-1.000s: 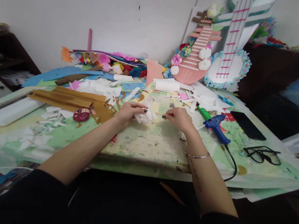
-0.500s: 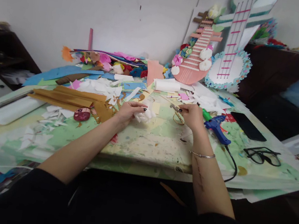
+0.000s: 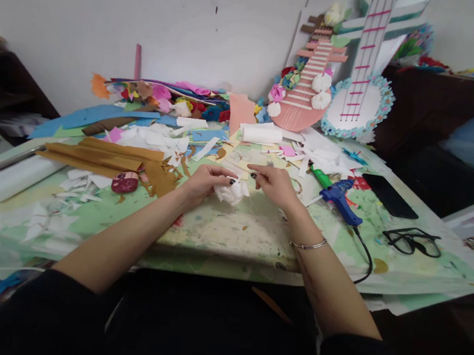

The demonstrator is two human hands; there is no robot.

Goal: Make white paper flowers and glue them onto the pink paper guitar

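Between the thumb and fingers of my left hand (image 3: pixel 204 184), a white crumpled paper flower (image 3: pixel 233 191) is pinched above the table. My right hand (image 3: pixel 275 185) hovers just to the right of the flower, apart from it, index finger stretched out and thumb below; I see nothing held in it. Partly hidden behind that hand lies a pair of scissors with gold handles (image 3: pixel 297 186). A blue glue gun (image 3: pixel 342 200) with a black cord rests farther right.
Black glasses (image 3: pixel 412 241) and a black phone (image 3: pixel 390 196) lie at the right. Brown crepe paper (image 3: pixel 104 156), a dark red rounded object (image 3: pixel 125 182) and white scraps (image 3: pixel 157 138) cover the left. A white paper roll (image 3: pixel 261 134) and decorated paper instruments (image 3: pixel 304 113) are behind.
My right hand has let go of the scissors, leaving them on the table, and moved left toward the flower. My left hand keeps hold of the flower.
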